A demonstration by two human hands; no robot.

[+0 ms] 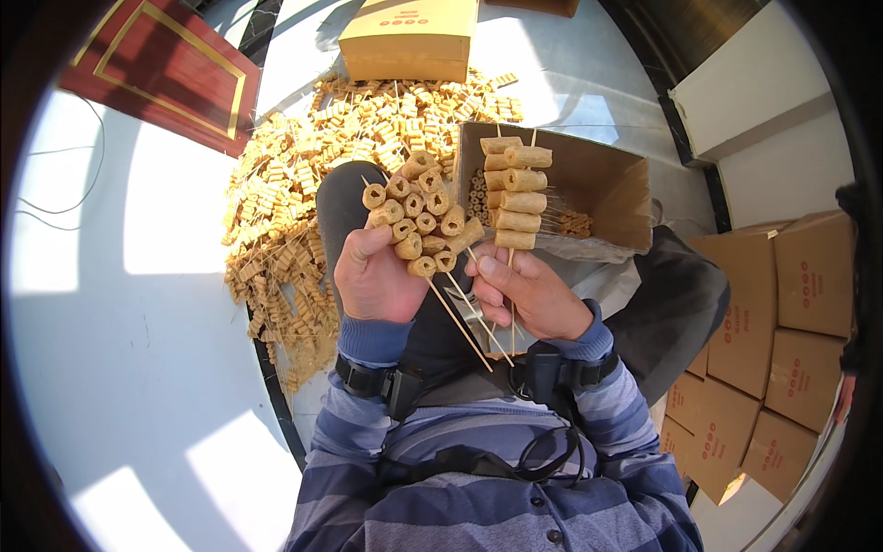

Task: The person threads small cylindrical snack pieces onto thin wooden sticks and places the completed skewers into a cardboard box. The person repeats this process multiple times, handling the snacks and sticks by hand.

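In carton (618,179), skewered rolls (576,224) were part-packed, heap (299,179) outstanding; bundle (425,222) clasped in left hand (379,281), skewers (523,201) pinched in right hand (538,299).

Blue-striped shirt (451,513), black wrist straps (361,377), dark trousers (676,290)

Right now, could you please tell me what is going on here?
A person's left grip holds a bunch of skewered tan, hollow rolls, while the right grip holds at least two more skewers near their lower ends. Just beyond the right grip, an open cardboard box has more skewered rolls inside, and a large pile of skewers lies on the floor.
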